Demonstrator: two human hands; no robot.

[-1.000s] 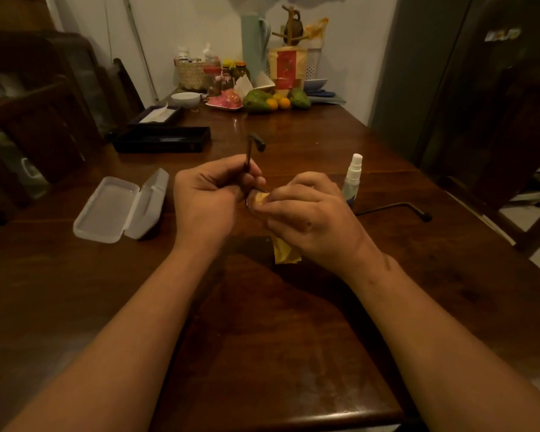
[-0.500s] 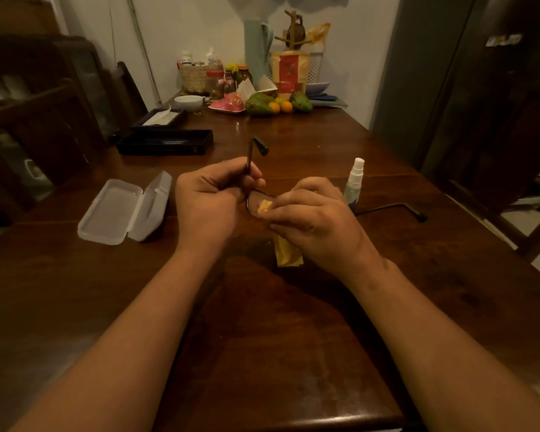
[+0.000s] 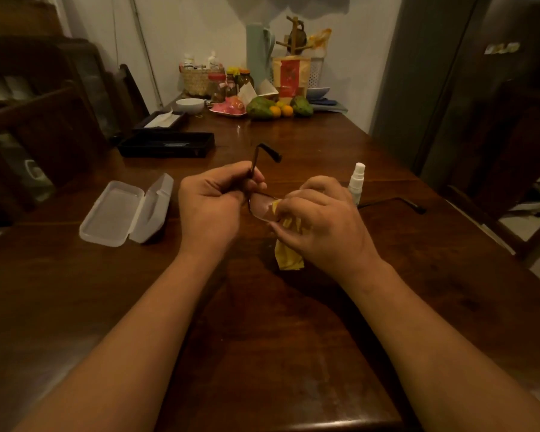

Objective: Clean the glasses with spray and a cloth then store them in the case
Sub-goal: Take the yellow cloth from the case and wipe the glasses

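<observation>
My left hand point(image 3: 211, 205) grips the dark-framed glasses point(image 3: 260, 205) at the left hinge, above the wooden table point(image 3: 262, 338). One temple sticks up past my fingers; the other reaches out to the right. My right hand point(image 3: 318, 226) pinches a yellow cloth point(image 3: 289, 260) against the lens, and the cloth's loose end hangs down to the table. A small white spray bottle point(image 3: 356, 182) stands upright just behind my right hand. The clear plastic case point(image 3: 127, 210) lies open to the left of my left hand.
A black tray point(image 3: 166, 145) and a tissue box point(image 3: 161, 120) lie further back on the left. Fruit point(image 3: 278, 109), jars, a basket and a bowl point(image 3: 190, 105) crowd the far end by the wall. Dark chairs stand along both sides.
My right hand has slid the cloth a little to the right across the lens, baring more of the glass. The left hand keeps its grip.
</observation>
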